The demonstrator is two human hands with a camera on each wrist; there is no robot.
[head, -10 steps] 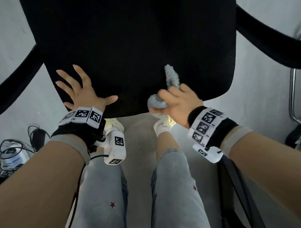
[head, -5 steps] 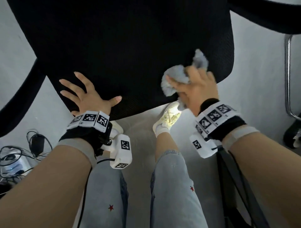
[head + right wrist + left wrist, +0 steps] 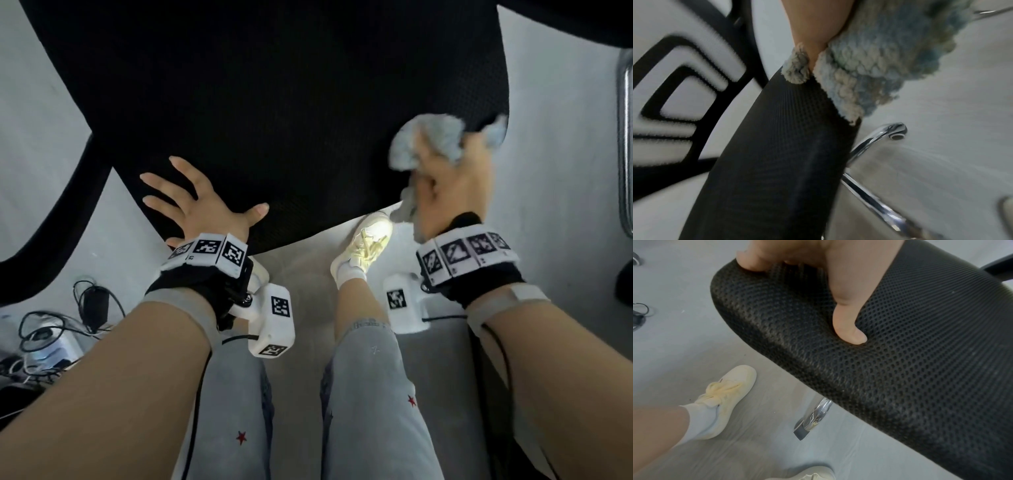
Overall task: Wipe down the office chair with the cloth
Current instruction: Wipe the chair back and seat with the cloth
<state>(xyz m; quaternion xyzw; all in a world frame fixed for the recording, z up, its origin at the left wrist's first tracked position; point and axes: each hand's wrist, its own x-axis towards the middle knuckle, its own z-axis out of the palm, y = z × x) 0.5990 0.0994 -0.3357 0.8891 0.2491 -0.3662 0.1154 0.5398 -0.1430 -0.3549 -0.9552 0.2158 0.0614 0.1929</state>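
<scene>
While bunched, cloth (image 3: 442,142) inside right grip (image 3: 452,185)

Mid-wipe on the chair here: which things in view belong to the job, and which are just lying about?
Part of the job:
- office chair seat, black mesh
- cloth, bunched at the seat's right front edge
- right hand, gripping the cloth
- left hand, spread flat on the seat

Just lying about:
- tangle of cables on the floor, left
- chrome frame at the right edge

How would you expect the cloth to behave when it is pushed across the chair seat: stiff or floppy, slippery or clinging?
Probably floppy: the cloth bunches loosely in the right hand. Its fluffy pile would likely drag on the seat mesh rather than slide.
</scene>
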